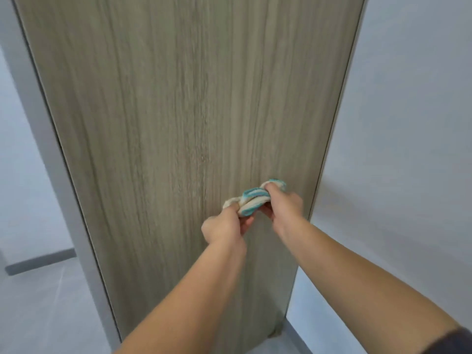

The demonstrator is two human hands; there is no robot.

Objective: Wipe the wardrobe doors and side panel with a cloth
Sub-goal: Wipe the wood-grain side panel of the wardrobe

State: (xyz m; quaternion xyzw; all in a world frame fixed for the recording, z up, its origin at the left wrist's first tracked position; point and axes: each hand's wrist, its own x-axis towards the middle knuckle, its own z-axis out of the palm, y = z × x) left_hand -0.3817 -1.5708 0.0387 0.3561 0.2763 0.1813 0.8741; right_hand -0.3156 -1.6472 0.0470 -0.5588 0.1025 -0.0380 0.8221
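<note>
A tall wood-grain wardrobe panel point(178, 111) fills the middle of the head view, running from the top edge down to the floor. In front of its lower right part a bunched white cloth with teal stripes point(252, 199) is stretched between both hands. My left hand point(224, 226) grips the cloth's left end with curled fingers. My right hand point(283, 205) grips its right end, a little higher. Whether the cloth touches the panel cannot be told.
A white wall point(408, 123) stands close on the right of the panel. A grey-white frame edge point(51, 149) borders the panel on the left, with a grey skirting strip point(38, 264) low beyond it. Pale floor point(51, 315) shows at the bottom left.
</note>
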